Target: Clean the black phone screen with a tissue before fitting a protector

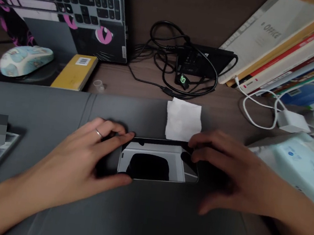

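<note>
A smartphone (153, 163) lies flat and sideways on a dark grey desk mat (143, 220), its glossy screen showing reflections. Its left end is held by my left hand (90, 159), with the thumb on the near edge and fingers on the far edge; a ring is on one finger. My right hand (230, 173) has its fingertips on the phone's far right corner, while its thumb stays apart from the phone. Just beyond the phone lies a folded white wipe or tissue (184, 119).
At the back left stands a laptop (58, 35), with a mouse (25, 61) and yellow box (74, 72) before it. A power adapter (207, 60) sits among tangled black cables. Books (293, 47), a white charger (292, 120) and a light blue pack (304, 164) occupy the right.
</note>
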Demonstrator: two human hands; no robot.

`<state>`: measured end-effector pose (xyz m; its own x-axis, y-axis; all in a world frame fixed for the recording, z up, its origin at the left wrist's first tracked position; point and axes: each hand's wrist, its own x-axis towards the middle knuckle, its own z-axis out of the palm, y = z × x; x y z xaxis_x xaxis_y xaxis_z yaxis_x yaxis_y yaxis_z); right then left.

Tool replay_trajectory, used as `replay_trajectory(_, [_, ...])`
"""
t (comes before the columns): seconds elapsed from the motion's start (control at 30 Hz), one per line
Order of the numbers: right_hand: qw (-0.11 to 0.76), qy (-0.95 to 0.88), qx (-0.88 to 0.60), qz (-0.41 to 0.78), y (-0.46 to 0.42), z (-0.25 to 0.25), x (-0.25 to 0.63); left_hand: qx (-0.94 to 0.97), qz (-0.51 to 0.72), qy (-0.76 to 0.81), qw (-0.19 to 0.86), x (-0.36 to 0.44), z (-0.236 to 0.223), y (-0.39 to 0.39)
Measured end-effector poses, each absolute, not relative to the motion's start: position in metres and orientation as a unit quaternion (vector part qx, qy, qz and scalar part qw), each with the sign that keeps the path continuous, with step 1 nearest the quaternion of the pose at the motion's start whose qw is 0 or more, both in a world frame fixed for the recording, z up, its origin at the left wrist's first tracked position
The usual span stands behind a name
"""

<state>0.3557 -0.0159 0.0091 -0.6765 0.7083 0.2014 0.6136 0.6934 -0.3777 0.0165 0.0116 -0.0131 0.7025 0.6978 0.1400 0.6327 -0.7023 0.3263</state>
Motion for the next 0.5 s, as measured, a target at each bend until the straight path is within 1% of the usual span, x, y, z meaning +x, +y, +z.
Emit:
replay_trajectory(0.2, [0.183, -0.901, -0.369, 0.134, -0.0134, 0.0076, 0.3597, 0.912, 0.115, 0.37, 0.136, 0.0201, -0.0071, 0.0123])
replay_trajectory(0.5, [0.179, -0.901, -0.373, 0.132, -0.0131, 0.0079, 0.3661, 0.91, 0.127, 0.364, 0.152, 0.0202, -0.0065, 0.0134])
